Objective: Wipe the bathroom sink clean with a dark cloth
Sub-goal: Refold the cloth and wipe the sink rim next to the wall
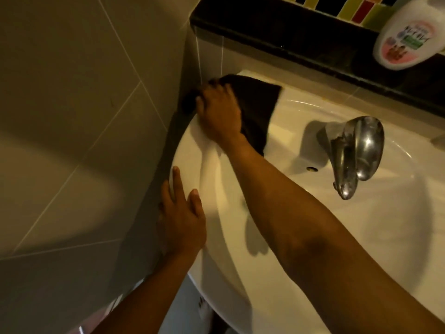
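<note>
The white bathroom sink (301, 249) fills the right and lower part of the head view. A dark cloth (257, 104) lies spread over the sink's back left corner, against the tiled wall. My right hand (220, 112) presses down on the cloth, its arm reaching across the basin from the lower right. My left hand (181, 218) rests flat on the sink's left rim with its fingers spread, holding nothing. Part of the cloth is hidden under my right hand.
A chrome faucet (354, 155) stands at the sink's back, right of the cloth. A white bottle (409, 34) sits on the black ledge (289, 37) above. Beige tiled wall (72, 116) borders the sink's left side closely.
</note>
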### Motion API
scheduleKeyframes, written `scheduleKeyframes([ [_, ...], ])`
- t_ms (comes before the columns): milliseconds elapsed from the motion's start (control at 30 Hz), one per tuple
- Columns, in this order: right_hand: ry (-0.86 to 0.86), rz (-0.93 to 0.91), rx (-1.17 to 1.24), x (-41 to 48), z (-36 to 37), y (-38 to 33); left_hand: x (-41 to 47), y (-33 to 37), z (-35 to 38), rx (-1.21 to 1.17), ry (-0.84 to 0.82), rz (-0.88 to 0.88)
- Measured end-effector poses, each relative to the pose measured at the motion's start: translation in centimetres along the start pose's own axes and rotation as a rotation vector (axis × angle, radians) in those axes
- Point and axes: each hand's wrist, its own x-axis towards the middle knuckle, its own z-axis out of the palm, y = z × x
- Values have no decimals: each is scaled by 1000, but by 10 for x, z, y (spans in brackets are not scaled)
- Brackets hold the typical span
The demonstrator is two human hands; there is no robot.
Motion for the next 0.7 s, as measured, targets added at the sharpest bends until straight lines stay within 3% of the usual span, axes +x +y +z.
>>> scheduleKeyframes([
  [67, -181, -262, -92, -6, 3, -4, 0, -1, 1, -4, 7, -4],
  [133, -247, -337, -117, -5, -9, 19, 0, -1, 1, 0, 6, -6],
  [300, -15, 89, -194, -14, -40, 99, 0, -1, 1, 8, 11, -3],
  [467, 123, 555, -185, -78, -36, 93, -1, 2, -2, 16, 18, -7],
  [700, -9, 652, -312, -96, -37, 82, 0, 2, -3, -4, 9, 6],
])
